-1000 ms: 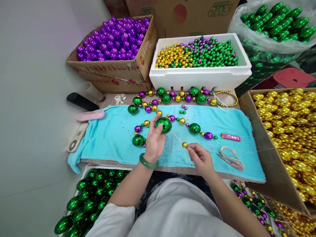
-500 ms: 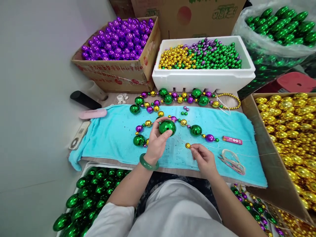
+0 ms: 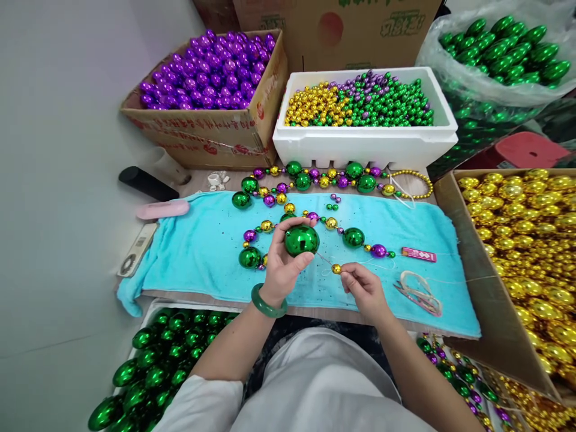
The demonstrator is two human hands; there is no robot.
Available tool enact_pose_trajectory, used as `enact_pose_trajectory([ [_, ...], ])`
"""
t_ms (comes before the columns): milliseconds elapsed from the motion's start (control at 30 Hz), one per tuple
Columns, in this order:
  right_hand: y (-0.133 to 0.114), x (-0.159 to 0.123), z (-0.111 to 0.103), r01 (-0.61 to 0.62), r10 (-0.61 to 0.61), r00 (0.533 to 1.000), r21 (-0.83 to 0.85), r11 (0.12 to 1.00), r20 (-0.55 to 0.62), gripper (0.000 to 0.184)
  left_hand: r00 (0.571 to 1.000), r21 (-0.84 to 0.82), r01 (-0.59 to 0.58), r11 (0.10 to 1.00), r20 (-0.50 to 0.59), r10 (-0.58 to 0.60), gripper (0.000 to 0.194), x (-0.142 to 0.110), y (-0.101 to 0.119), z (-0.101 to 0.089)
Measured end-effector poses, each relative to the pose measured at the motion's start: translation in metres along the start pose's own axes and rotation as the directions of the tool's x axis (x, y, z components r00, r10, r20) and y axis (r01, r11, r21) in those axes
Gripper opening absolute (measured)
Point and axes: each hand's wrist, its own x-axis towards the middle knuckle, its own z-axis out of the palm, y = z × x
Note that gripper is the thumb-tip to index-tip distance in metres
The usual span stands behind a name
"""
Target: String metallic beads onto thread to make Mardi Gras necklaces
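My left hand (image 3: 283,267) is closed around a large shiny green bead (image 3: 301,240), thumb along its lower right side. Between the fingertips of my right hand (image 3: 363,289) a small gold bead (image 3: 336,269) is pinched. A thin line, needle or thread, runs from the gold bead to the green bead; I cannot tell which. Behind my left hand a string of green, gold and purple beads (image 3: 353,237) curves over the turquoise towel (image 3: 198,252). Loose small purple and green beads (image 3: 332,207) lie above it.
A finished-looking bead necklace (image 3: 366,183) lies along the back. Behind stand a carton of purple beads (image 3: 243,129) and a white foam box (image 3: 364,144). Thread snips (image 3: 418,294) and a pink packet (image 3: 419,254) are at right, beside a carton of gold beads (image 3: 504,300).
The gold bead in my right hand has come closer to the green bead, and a thin line now shows between them. The green bead has turned slightly in my left hand.
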Motion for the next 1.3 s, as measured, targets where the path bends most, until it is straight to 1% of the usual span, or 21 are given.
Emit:
enact_pose_trajectory([
  [67, 0.003, 0.000, 0.004, -0.011, 0.011, 1.000, 0.035, 0.999, 0.014, 0.034, 1.000, -0.002, -0.017, 1.000, 0.002, 0.017, 0.048, -0.002, -0.001, 0.001],
  [133, 0.004, 0.000, 0.006, -0.033, 0.031, 0.999, 0.070, 0.997, 0.035, 0.036, 1.000, -0.034, -0.005, 0.999, 0.020, 0.006, 0.049, -0.003, 0.001, 0.001],
  [233, 0.003, 0.000, 0.007, -0.061, 0.055, 0.996, 0.099, 0.993, 0.067, 0.038, 0.997, -0.094, 0.077, 0.993, 0.024, -0.075, 0.050, -0.001, 0.005, 0.001],
  [300, 0.002, 0.001, 0.005, -0.059, 0.053, 0.997, 0.093, 0.994, 0.062, 0.038, 0.993, -0.100, 0.118, 0.988, 0.022, -0.117, 0.051, 0.000, 0.007, 0.000],
  [367, 0.000, 0.001, 0.004, -0.044, 0.042, 0.998, 0.070, 0.997, 0.040, 0.037, 0.994, -0.071, 0.107, 0.992, 0.027, -0.106, 0.051, 0.001, 0.007, -0.002],
  [500, -0.001, 0.002, 0.002, -0.023, 0.023, 1.000, 0.054, 0.998, 0.010, 0.034, 0.998, -0.024, 0.040, 0.999, 0.049, -0.039, 0.051, 0.000, 0.006, -0.003],
  [567, 0.000, 0.003, 0.002, -0.033, 0.031, 0.999, 0.080, 0.996, 0.025, 0.034, 0.997, -0.059, 0.073, 0.996, 0.044, -0.070, 0.050, 0.001, 0.007, -0.002],
  [667, 0.001, 0.003, 0.003, -0.062, 0.056, 0.997, 0.117, 0.991, 0.058, 0.036, 0.987, -0.130, 0.160, 0.979, 0.017, -0.159, 0.050, 0.002, 0.008, 0.000],
  [700, 0.001, 0.003, 0.004, -0.071, 0.063, 0.996, 0.120, 0.990, 0.062, 0.037, 0.986, -0.131, 0.164, 0.978, 0.008, -0.165, 0.050, 0.002, 0.008, 0.000],
  [800, 0.000, 0.003, 0.004, -0.073, 0.067, 0.996, 0.114, 0.991, 0.051, 0.038, 0.996, -0.061, 0.088, 0.994, -0.003, -0.088, 0.051, 0.000, 0.006, -0.001],
  [867, -0.002, 0.003, 0.005, -0.068, 0.063, 0.997, 0.110, 0.992, 0.046, 0.038, 0.999, -0.004, 0.046, 0.999, 0.018, -0.045, 0.051, -0.003, 0.003, -0.002],
  [900, -0.003, 0.003, 0.005, -0.069, 0.064, 0.997, 0.114, 0.991, 0.047, 0.038, 0.998, 0.023, 0.048, 0.999, 0.039, -0.049, 0.051, -0.004, 0.002, -0.003],
  [933, -0.005, 0.003, 0.006, -0.075, 0.069, 0.996, 0.126, 0.989, 0.049, 0.038, 0.995, 0.048, 0.071, 0.996, 0.072, -0.074, 0.050, -0.006, 0.000, -0.003],
  [1000, -0.007, 0.003, 0.008, -0.100, 0.092, 0.994, 0.177, 0.979, 0.053, 0.037, 0.976, 0.097, 0.147, 0.984, 0.150, -0.160, 0.050, -0.008, -0.007, -0.003],
  [1033, -0.009, 0.004, 0.009, -0.119, 0.110, 0.993, 0.211, 0.970, 0.053, 0.037, 0.964, 0.114, 0.180, 0.977, 0.177, -0.199, 0.049, -0.009, -0.011, -0.003],
  [1067, -0.010, 0.005, 0.010, -0.140, 0.130, 0.990, 0.245, 0.959, 0.055, 0.036, 0.958, 0.123, 0.203, 0.972, 0.179, -0.223, 0.046, -0.009, -0.015, -0.003],
  [1100, -0.010, 0.006, 0.011, -0.162, 0.152, 0.987, 0.274, 0.948, 0.058, 0.037, 0.961, 0.124, 0.214, 0.969, 0.151, -0.232, 0.043, -0.009, -0.020, -0.003],
  [1167, -0.009, 0.009, 0.011, -0.207, 0.195, 0.978, 0.309, 0.928, 0.071, 0.037, 0.974, 0.138, 0.216, 0.967, 0.040, -0.224, 0.039, -0.007, -0.028, -0.002],
  [1233, -0.005, 0.012, 0.008, -0.244, 0.226, 0.970, 0.309, 0.919, 0.094, 0.038, 0.978, 0.202, 0.209, 0.957, -0.043, -0.204, 0.036, -0.002, -0.031, -0.002],
  [1300, 0.002, 0.013, 0.005, -0.278, 0.253, 0.960, 0.273, 0.921, 0.123, 0.039, 0.984, 0.297, 0.179, 0.938, -0.037, -0.176, 0.028, 0.004, -0.028, -0.001],
])
